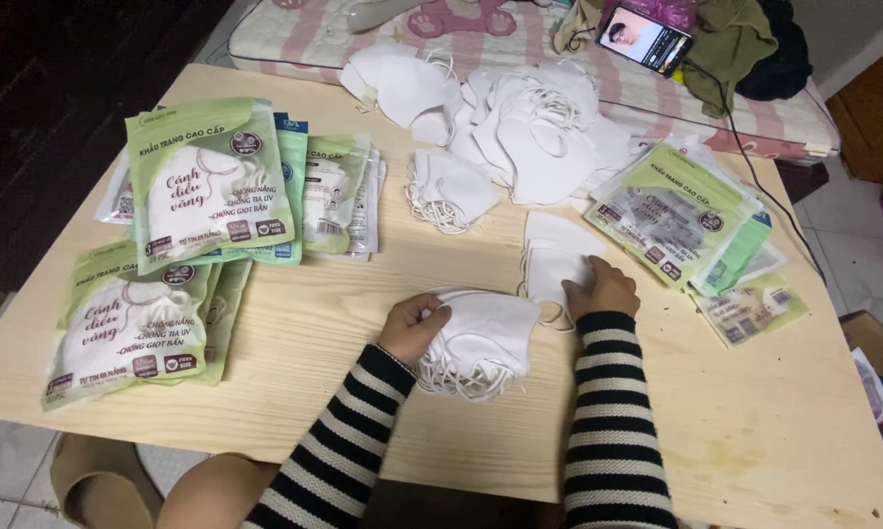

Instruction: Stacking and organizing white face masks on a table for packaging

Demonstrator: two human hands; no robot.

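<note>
1. Packets of folded white masks in green-and-clear plastic wrap (128,328) lay at the left edge of the pale wooden table (294,362), overlapping so that the lower ones showed only as slivers.
2. Above them a second fanned pile of green sealed mask packets (216,181) covered several more, whose fronts were mostly hidden.
3. The left hand (412,328), in a black-and-white striped sleeve, had its fingers curled shut on the near edge of a stack of folded white fabric masks (481,343); the fingertips were tucked under the cloth and could not be seen. The stack rested on the table just in front of the person, its white ear loops spilling out at the bottom.
4. A smaller bundle of white masks with loose loops (448,191) sat further back, near the centre.
5. Behind it, a large heap of loose white masks (530,127) ran to the far edge, single pieces hard to tell apart.
6. The right hand (600,286) lay knuckles-up with fingers bent down onto a flat white mask (551,257), pinning it; whether it pinched the cloth could not be told.
7. At the right, empty-looking green plastic wrappers (672,211) lay stacked, with some near the table edge.
8. A lit phone with a dark cable (645,39) leaned on the bedding beyond.
</note>
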